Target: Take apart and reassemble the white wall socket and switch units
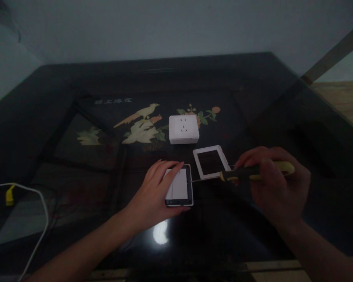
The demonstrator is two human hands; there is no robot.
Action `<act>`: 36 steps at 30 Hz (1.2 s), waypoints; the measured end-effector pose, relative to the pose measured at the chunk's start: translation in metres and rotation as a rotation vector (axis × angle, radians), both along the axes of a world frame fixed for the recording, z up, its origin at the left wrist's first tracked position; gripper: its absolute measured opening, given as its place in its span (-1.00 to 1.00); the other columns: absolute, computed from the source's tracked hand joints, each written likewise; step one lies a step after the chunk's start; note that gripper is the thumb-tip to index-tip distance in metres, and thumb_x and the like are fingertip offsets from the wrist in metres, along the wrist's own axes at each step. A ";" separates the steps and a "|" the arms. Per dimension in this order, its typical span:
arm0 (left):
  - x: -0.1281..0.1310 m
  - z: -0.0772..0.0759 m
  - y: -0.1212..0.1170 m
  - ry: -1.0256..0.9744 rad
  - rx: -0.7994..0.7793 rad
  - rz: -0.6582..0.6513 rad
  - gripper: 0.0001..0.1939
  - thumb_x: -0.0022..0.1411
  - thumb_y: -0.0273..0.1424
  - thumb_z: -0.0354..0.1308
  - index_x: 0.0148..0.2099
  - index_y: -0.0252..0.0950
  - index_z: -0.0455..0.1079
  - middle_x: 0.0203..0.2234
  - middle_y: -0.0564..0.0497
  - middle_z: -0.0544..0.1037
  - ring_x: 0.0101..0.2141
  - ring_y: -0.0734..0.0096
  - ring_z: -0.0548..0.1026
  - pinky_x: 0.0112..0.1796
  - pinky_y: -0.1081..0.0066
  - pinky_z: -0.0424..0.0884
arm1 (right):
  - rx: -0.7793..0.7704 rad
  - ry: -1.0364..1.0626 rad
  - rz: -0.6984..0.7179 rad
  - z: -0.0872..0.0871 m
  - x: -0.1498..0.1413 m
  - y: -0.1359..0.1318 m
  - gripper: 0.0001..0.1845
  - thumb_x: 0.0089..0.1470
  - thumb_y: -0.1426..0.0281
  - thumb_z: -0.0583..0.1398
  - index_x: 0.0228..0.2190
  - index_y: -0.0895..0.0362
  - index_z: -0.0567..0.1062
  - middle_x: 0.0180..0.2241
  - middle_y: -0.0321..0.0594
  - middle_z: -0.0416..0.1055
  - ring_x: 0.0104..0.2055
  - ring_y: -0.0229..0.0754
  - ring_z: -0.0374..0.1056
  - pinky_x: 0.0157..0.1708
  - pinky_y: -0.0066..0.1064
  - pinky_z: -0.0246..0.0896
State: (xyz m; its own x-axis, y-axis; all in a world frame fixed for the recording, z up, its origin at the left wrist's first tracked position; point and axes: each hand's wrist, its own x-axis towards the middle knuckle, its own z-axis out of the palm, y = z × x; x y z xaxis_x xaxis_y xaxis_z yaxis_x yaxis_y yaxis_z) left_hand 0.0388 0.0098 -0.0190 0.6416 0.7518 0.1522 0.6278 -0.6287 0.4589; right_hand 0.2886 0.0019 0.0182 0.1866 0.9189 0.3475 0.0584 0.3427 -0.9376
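Apparently midway: unit on surface, clasped in half-curled left hand; frame off, loose at 2 o'clock. In closed right hand, screwdriver, tip at unit's 3 o'clock edge—contact unclear, work there seemingly unfinished. At 12 o'clock—socket, outwardly complete.

The right hand is closed around the handle of the screwdriver, fingers curled forward, thumb against the grip; its bare forearm slopes down to the right from the handle. The left hand lies left of the screwdriver's tip, fingers bent on the far side, thumb stretched on the near side, bare forearm trailing away leftward.
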 end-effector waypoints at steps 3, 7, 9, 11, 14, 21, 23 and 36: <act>-0.001 -0.001 -0.001 -0.012 -0.009 0.001 -0.05 0.08 -0.18 0.36 0.35 -0.30 -0.07 0.18 -0.26 0.20 0.18 -0.10 0.17 0.19 -0.12 0.14 | -0.005 0.007 0.014 -0.003 -0.001 -0.001 -0.84 0.18 0.29 0.21 -0.43 -0.01 0.51 -0.45 -0.26 0.42 -0.47 -0.17 0.36 -0.60 -0.33 0.30; -0.001 0.000 0.000 -0.020 -0.020 0.002 -0.05 0.07 -0.17 0.37 0.35 -0.27 -0.07 0.18 -0.25 0.20 0.16 -0.08 0.17 0.16 -0.09 0.20 | -0.009 -0.005 0.064 -0.003 0.001 0.001 -0.86 0.19 0.30 0.20 -0.41 0.01 0.50 -0.43 -0.28 0.42 -0.48 -0.21 0.36 -0.60 -0.36 0.31; -0.001 0.000 0.001 -0.031 -0.028 0.008 -0.04 0.06 -0.17 0.38 0.35 -0.27 -0.07 0.17 -0.25 0.20 0.15 -0.07 0.18 0.14 -0.08 0.22 | -0.008 -0.106 0.115 0.002 0.010 0.005 -0.88 0.19 0.31 0.21 -0.40 0.02 0.50 -0.41 -0.29 0.44 -0.46 -0.24 0.37 -0.55 -0.38 0.32; -0.001 0.000 0.001 -0.041 -0.035 0.017 -0.05 0.06 -0.18 0.38 0.34 -0.26 -0.06 0.17 -0.25 0.20 0.15 -0.07 0.18 0.13 -0.07 0.23 | -0.017 -0.292 0.200 0.010 0.023 0.011 -0.92 0.14 0.32 0.26 -0.40 0.03 0.51 -0.38 -0.31 0.46 -0.38 -0.25 0.41 -0.43 -0.41 0.35; -0.001 -0.001 0.001 -0.045 -0.039 0.029 -0.06 0.06 -0.18 0.37 0.34 -0.24 -0.06 0.17 -0.24 0.19 0.16 -0.07 0.18 0.13 -0.06 0.24 | -0.070 -0.585 0.369 0.020 0.043 0.019 -0.94 0.04 0.33 0.33 -0.37 0.00 0.56 -0.33 -0.31 0.50 -0.30 -0.24 0.46 -0.34 -0.43 0.36; 0.000 -0.001 0.000 -0.035 -0.024 0.027 -0.05 0.08 -0.16 0.36 0.35 -0.22 -0.09 0.16 -0.24 0.19 0.14 -0.08 0.18 0.12 -0.06 0.25 | -0.090 -0.859 0.486 0.019 0.053 0.013 -0.74 0.14 0.34 0.24 -0.11 -0.06 0.56 -0.21 -0.27 0.53 -0.27 -0.26 0.50 -0.35 -0.48 0.42; 0.000 -0.001 0.001 -0.024 -0.027 0.025 -0.04 0.07 -0.15 0.36 0.35 -0.22 -0.10 0.16 -0.24 0.18 0.14 -0.08 0.18 0.12 -0.06 0.25 | -0.059 -0.899 0.496 0.018 0.052 0.009 -0.75 0.17 0.36 0.21 -0.10 -0.06 0.56 -0.21 -0.27 0.53 -0.25 -0.26 0.50 -0.29 -0.48 0.43; -0.003 0.000 0.001 -0.059 -0.084 0.005 -0.26 0.31 -0.17 0.13 0.38 -0.13 -0.15 0.19 -0.21 0.18 0.16 -0.07 0.16 0.12 -0.09 0.23 | 0.063 -1.130 0.282 -0.025 0.043 -0.032 -0.72 0.29 0.32 0.06 -0.06 0.09 0.49 -0.27 -0.15 0.56 -0.30 -0.16 0.54 -0.39 -0.36 0.50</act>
State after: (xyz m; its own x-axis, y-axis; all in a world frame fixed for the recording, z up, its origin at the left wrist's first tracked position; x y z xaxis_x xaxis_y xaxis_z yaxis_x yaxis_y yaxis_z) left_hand 0.0362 0.0107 -0.0193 0.6293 0.7669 0.1256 0.6014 -0.5830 0.5463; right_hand 0.3318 -0.0300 -0.0065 -0.4662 0.8537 0.2320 0.7638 0.5208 -0.3813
